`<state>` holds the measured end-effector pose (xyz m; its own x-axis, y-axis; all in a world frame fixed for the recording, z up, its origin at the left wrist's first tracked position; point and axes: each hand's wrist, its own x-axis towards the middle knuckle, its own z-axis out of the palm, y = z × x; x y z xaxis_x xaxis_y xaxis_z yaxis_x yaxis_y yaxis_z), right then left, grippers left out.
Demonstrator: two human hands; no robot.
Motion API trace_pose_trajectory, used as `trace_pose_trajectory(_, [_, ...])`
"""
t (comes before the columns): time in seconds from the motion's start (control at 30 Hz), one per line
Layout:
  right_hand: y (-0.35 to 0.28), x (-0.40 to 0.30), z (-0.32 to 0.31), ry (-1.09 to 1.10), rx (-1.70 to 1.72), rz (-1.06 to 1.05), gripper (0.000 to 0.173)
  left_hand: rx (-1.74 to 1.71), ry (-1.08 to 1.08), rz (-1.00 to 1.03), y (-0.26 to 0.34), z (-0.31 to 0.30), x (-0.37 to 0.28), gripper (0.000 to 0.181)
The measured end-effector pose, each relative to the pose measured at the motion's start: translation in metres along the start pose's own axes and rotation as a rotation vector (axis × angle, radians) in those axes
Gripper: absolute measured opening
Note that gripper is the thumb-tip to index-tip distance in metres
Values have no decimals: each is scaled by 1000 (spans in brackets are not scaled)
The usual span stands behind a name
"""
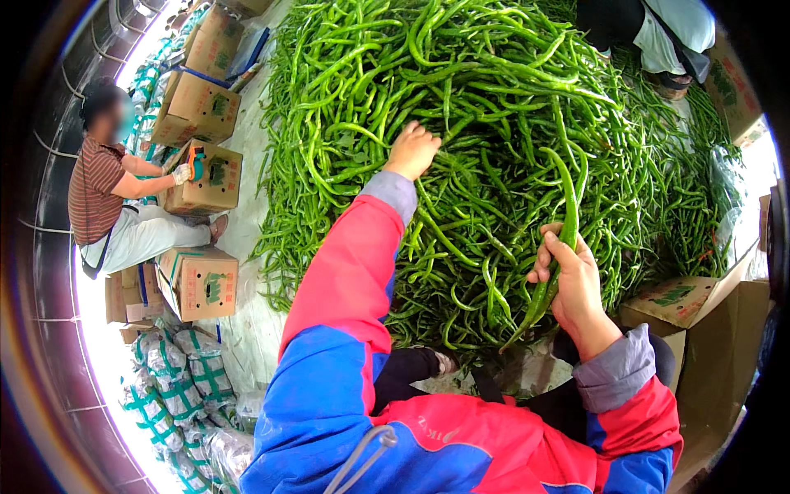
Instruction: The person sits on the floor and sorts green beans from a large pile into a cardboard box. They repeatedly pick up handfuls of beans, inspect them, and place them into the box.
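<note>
A large heap of long green chili peppers (469, 179) spreads before me. My right hand (574, 272) grips a small bunch of long green chili peppers (569, 200) at the heap's near right side. Their tips stick up above my thumb, and the other ends hang below my palm. Farther off, my left hand (415, 150) reaches onto the middle of the heap with its fingers curled down. Its fingertips are partly hidden, and whether a pepper is between them cannot be made out.
An open cardboard box (710, 321) stands at my right. Leftward, a person (102, 179) with a tape dispenser (196, 162) works at a carton (216, 179). Several taped wrapped bundles (166, 376) lie lower left. Another person (666, 37) is partly visible at upper right.
</note>
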<state>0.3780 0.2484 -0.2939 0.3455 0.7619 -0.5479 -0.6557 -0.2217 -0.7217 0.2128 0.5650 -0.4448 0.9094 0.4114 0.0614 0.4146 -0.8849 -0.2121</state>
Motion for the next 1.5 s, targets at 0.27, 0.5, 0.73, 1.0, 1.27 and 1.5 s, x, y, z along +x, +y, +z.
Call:
trace_pose_trajectory(0.27, [-4, -4, -4, -3, 10, -79, 9, 105, -509, 31, 9, -19, -27, 17])
trace_pose_trajectory(0.5, [-11, -7, -20, 61, 29, -225, 12, -1110, 233, -363, 72, -129, -4, 25])
trace_pose_trajectory(0.73, [-22, -11, -14, -43, 23, -261, 20, -1184, 89, 110, 177, -231, -26, 26])
trace_pose_trajectory(1.0, [-11, -4, -20, -155, -386, -319, 20, -2472, -48, -637, 136, -239, 5, 26])
trace_pose_trajectory(1.27, [-9, -21, -9, -108, -139, -100, 31, -2097, 333, -874, 157, -175, 43, 35])
trace_pose_trajectory(1.5, [-5, -19, -6, -55, -170, -26, 24, 147, 85, -884, -1, 5, -9, 40])
